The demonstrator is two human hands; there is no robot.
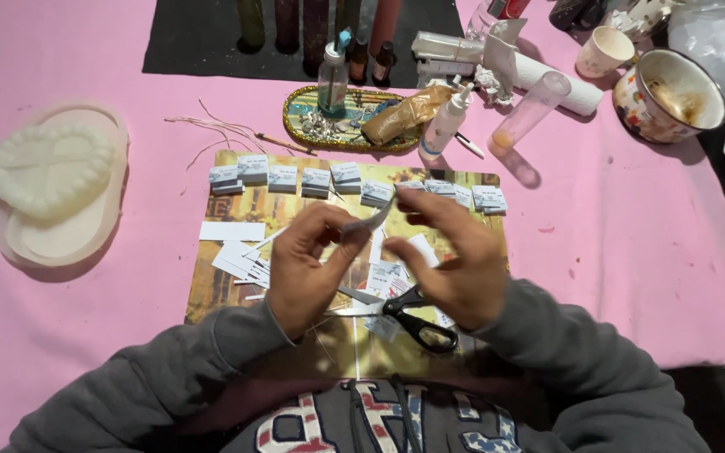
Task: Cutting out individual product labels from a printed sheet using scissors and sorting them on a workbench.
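a small paper strip (372, 220) is pinched between the fingers of the left hand (308, 264) and right hand (451, 260), above a yellowish mat (295, 210) on the pink desk (614, 252). black-handled scissors (413, 319) lie under the hands, near cut white labels (283, 178).

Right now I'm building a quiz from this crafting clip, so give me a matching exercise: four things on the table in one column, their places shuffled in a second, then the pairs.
Things:
1. scissors
2. heart-shaped mould
3. glittery oval tray
4. enamel mug

Places:
A. far right edge of the pink cloth
B. on the yellow mat, just under the right hand
C. far left, on the pink cloth
D. behind the row of small cards, holding a small bottle

Pairs: 1-B, 2-C, 3-D, 4-A
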